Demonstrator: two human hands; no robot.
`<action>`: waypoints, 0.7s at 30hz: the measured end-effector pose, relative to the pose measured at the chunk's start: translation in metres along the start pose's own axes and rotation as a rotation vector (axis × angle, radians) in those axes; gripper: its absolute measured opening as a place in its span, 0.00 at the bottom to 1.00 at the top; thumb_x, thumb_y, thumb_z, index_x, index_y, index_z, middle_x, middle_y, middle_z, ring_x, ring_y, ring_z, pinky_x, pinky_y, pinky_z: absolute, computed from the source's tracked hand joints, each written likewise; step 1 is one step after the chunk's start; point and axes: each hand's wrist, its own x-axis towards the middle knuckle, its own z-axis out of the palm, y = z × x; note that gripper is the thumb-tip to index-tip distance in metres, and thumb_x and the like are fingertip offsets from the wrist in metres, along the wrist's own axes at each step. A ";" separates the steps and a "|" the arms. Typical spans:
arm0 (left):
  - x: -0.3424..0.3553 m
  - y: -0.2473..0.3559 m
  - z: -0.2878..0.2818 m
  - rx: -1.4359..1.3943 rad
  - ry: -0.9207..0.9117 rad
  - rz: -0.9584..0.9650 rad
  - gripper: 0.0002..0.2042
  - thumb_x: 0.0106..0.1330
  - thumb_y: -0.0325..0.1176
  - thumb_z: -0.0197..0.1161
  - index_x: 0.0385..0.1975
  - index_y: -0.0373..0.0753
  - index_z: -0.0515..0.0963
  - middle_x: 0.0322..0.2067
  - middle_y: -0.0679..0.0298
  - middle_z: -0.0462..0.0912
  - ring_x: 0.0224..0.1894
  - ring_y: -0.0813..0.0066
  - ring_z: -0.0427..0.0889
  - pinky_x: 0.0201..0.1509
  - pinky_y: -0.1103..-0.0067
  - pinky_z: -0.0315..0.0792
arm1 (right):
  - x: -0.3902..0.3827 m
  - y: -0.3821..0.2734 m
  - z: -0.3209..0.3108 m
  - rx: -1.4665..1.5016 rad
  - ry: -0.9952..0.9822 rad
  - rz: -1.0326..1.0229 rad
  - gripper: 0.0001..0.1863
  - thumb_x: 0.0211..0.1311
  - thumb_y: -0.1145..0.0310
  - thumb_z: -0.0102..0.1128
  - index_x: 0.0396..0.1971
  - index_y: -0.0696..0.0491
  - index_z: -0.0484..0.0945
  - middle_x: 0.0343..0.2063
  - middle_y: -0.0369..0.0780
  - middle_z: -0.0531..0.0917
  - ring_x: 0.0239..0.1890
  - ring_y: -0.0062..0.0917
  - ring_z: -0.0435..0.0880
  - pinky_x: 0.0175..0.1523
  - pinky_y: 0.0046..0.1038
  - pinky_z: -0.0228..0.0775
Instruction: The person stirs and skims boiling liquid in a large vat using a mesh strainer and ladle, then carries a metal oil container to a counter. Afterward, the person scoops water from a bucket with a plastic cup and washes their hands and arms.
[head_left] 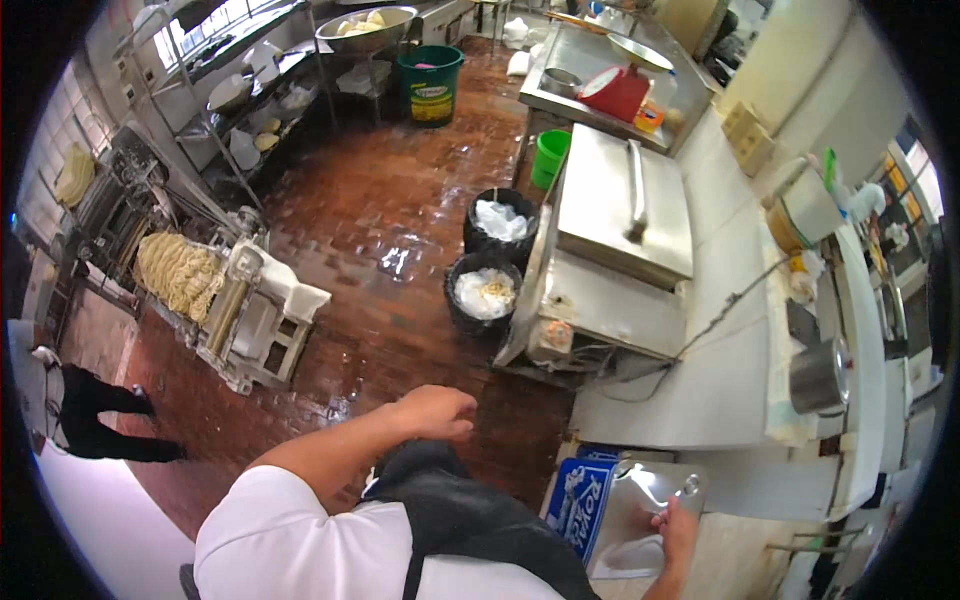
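My left hand (pixel 440 412) is held in front of my dark apron, above the red-brown floor. Its fingers curl inward and nothing shows in them. At the lower right my right hand (pixel 677 532) is over a shiny metal tray (pixel 640 500), its fingers curled close to the metal surface. Whether they grip the tray or something small on it is hidden. The tray lies on or against a blue crate (pixel 577 505) with white lettering. A pale oval shape (pixel 635 555) shows beside my right hand, on the tray.
A dough machine (pixel 245 300) with pale dough strands (pixel 180 275) stands left, near a person (pixel 75 405). Two black-lined bins (pixel 483 292) stand beside a steel unit (pixel 625 200). A red scale (pixel 612 95) sits on the far counter. Green buckets (pixel 430 85) stand farther back.
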 end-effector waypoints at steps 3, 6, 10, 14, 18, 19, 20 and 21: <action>-0.027 -0.066 -0.024 -0.007 0.063 -0.016 0.23 0.60 0.45 0.60 0.52 0.38 0.75 0.46 0.51 0.80 0.49 0.52 0.78 0.53 0.63 0.72 | -0.009 -0.041 0.029 -0.191 -0.067 -0.040 0.27 0.65 0.46 0.53 0.17 0.55 0.75 0.14 0.35 0.76 0.17 0.20 0.74 0.22 0.26 0.61; -0.054 -0.111 -0.046 -0.011 0.100 -0.066 0.22 0.60 0.45 0.60 0.50 0.38 0.76 0.45 0.51 0.81 0.48 0.52 0.79 0.52 0.63 0.72 | -0.022 -0.079 0.066 -0.153 -0.111 -0.056 0.28 0.65 0.46 0.52 0.15 0.55 0.76 0.13 0.35 0.75 0.19 0.22 0.76 0.24 0.28 0.63; -0.086 -0.141 -0.054 0.013 0.157 -0.147 0.22 0.59 0.45 0.60 0.49 0.39 0.76 0.43 0.51 0.81 0.46 0.52 0.80 0.49 0.62 0.73 | -0.040 -0.134 0.128 -0.307 -0.287 -0.182 0.31 0.67 0.44 0.46 0.27 0.58 0.85 0.15 0.38 0.78 0.19 0.22 0.73 0.28 0.28 0.63; -0.118 -0.130 -0.055 -0.037 0.110 -0.211 0.23 0.59 0.45 0.60 0.51 0.38 0.75 0.45 0.51 0.81 0.49 0.51 0.78 0.52 0.62 0.72 | -0.034 -0.158 0.195 0.008 -0.353 -0.145 0.31 0.67 0.45 0.48 0.25 0.59 0.84 0.14 0.36 0.76 0.19 0.19 0.71 0.28 0.25 0.62; -0.176 -0.144 -0.044 -0.031 0.055 -0.240 0.23 0.59 0.46 0.60 0.51 0.38 0.75 0.44 0.51 0.81 0.47 0.51 0.79 0.50 0.63 0.73 | -0.019 -0.197 0.262 0.043 -0.454 -0.214 0.31 0.67 0.45 0.49 0.22 0.59 0.83 0.13 0.33 0.74 0.18 0.17 0.68 0.26 0.23 0.59; -0.188 -0.150 -0.046 -0.053 0.041 -0.259 0.23 0.60 0.47 0.61 0.51 0.39 0.75 0.44 0.52 0.81 0.47 0.52 0.80 0.49 0.64 0.74 | -0.018 -0.211 0.276 0.003 -0.463 -0.275 0.31 0.66 0.45 0.49 0.21 0.59 0.82 0.12 0.32 0.73 0.17 0.16 0.67 0.25 0.23 0.58; -0.199 -0.160 -0.046 -0.051 0.145 -0.271 0.24 0.59 0.47 0.62 0.51 0.39 0.75 0.43 0.52 0.82 0.46 0.54 0.80 0.49 0.66 0.74 | -0.017 -0.224 0.290 0.009 -0.466 -0.284 0.31 0.66 0.45 0.49 0.21 0.59 0.82 0.12 0.32 0.73 0.17 0.16 0.67 0.25 0.23 0.58; -0.210 -0.172 -0.044 -0.049 0.153 -0.271 0.24 0.59 0.47 0.62 0.51 0.39 0.75 0.43 0.52 0.82 0.46 0.54 0.80 0.49 0.66 0.74 | -0.016 -0.238 0.303 0.018 -0.501 -0.291 0.31 0.66 0.45 0.50 0.21 0.59 0.82 0.12 0.32 0.72 0.17 0.16 0.67 0.24 0.23 0.57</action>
